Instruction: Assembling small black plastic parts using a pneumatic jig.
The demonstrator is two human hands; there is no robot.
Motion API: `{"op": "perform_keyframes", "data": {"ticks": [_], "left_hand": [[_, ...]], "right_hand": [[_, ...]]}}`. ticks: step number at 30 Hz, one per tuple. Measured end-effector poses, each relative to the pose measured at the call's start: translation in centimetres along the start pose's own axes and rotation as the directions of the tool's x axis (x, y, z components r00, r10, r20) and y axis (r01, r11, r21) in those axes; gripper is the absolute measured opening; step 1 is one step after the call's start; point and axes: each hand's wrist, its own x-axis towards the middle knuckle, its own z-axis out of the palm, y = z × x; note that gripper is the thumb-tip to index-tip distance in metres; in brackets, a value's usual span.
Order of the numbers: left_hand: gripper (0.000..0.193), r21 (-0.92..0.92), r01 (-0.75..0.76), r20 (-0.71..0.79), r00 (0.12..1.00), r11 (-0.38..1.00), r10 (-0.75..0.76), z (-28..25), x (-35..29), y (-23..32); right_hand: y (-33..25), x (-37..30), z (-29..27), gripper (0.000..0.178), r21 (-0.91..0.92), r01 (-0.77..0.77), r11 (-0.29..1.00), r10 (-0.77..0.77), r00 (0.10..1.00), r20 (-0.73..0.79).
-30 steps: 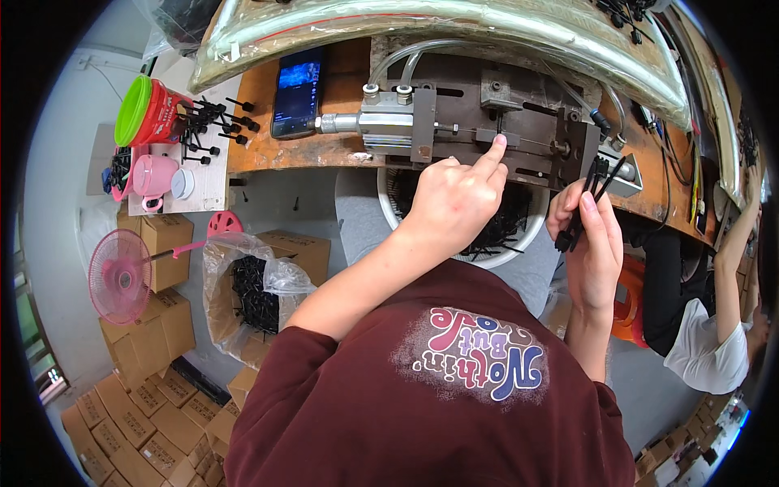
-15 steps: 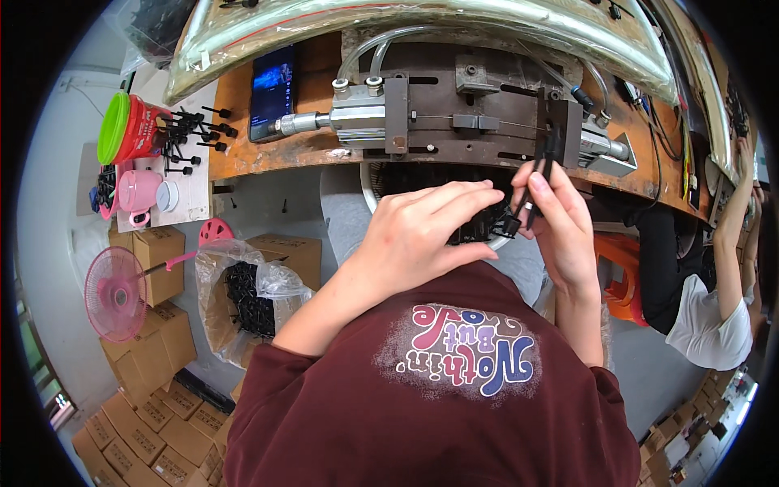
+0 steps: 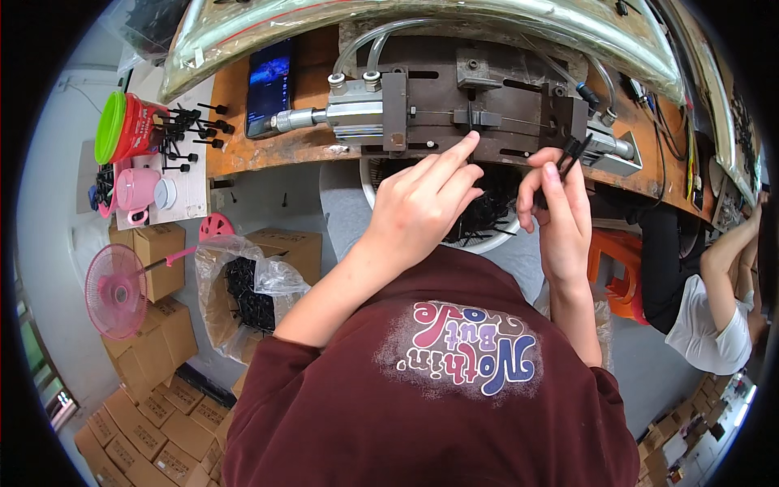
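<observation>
My left hand [image 3: 426, 203] reaches up to the clamping fixture [image 3: 519, 109]. Its index fingertip meets the lower end of a small black plastic part [image 3: 471, 112], which stands across the grey block at the fixture's middle; the thumb is hidden beneath the fingers. Near the front edge of the bench, my right hand [image 3: 560, 207] is closed around several slim black plastic parts [image 3: 576, 152] that stick up past its fingertips. Below and between both hands sits a white basket [image 3: 495, 242] full of similar black parts, partly covered by my left hand.
Air cylinders [image 3: 357, 114] with clear hoses flank the fixture. A phone [image 3: 270, 85] lies on the wooden bench. Loose black parts [image 3: 182, 134], a red tub [image 3: 142, 130] and a pink mug [image 3: 138, 191] stand left. A pink fan [image 3: 116, 290] and cartons are lower left; a co-worker [image 3: 706, 316] sits right.
My left hand has moved up from above the basket to the fixture, where a black part now stands at the middle block. My right hand has shifted slightly right with its parts.
</observation>
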Motion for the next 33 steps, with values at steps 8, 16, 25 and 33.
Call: {"op": "perform_keyframes", "data": {"ticks": [8, 16, 25, 33], "left_hand": [[0.023, 0.126, -0.069, 0.014, 0.998, 0.99, 0.067, 1.5, 1.0, -0.8], [0.024, 0.142, -0.059, 0.029, 0.998, 0.988, 0.055, 1.3, 1.8, -0.9], [0.02, 0.046, -0.025, 0.003, 1.0, 0.999, 0.025, 0.3, 2.0, -0.3], [0.025, -0.805, 0.348, 0.284, 0.937, 0.481, -0.204, -2.8, 2.7, 1.1]], "right_hand": [[-0.1, -0.7, -0.7, 0.027, 0.022, 0.017, 1.0, -0.018, 0.998, 0.055], [-0.3, -0.6, -0.4, 0.023, -0.049, 0.156, 0.987, -0.159, 0.985, -0.062], [-0.9, -1.1, -1.7, 0.014, 0.005, 0.041, 0.999, -0.041, 0.998, 0.045], [0.6, 0.5, -1.0, 0.033, -0.641, 0.758, 0.12, -0.73, 0.505, 0.461]]}}
